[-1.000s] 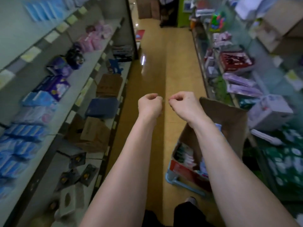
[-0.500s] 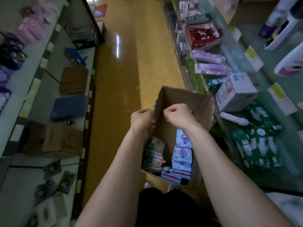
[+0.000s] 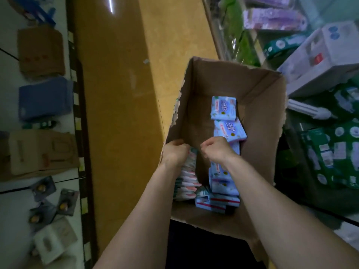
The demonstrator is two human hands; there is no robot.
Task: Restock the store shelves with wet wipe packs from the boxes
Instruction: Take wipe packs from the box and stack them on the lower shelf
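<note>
One cardboard box [image 3: 262, 105]. My left hand [image 3: 173, 155], curled, lies against the pink packs [image 3: 186, 177]; grip unclear. My right hand [image 3: 218, 150], an empty fist, is above the blue packs [image 3: 223, 107]; two lie beyond it.

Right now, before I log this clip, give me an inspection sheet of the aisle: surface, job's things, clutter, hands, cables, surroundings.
Surface: glossy yellow-brown floor; what the box stands on is hidden.
Job's things: open cardboard box with a torn rim, holding blue wipe packs along its right side and pink-white packs on edge at its left.
Clutter: small pale scrap on the floor.
Hands: left hand curled at the top of the pink-white packs, grip unclear; right hand curled over the blue wipe packs, nothing visible in it.
Cables: nothing seen.
Surroundings: left shelf with brown boxes and a blue box; right shelf with a white box and green packs.
</note>
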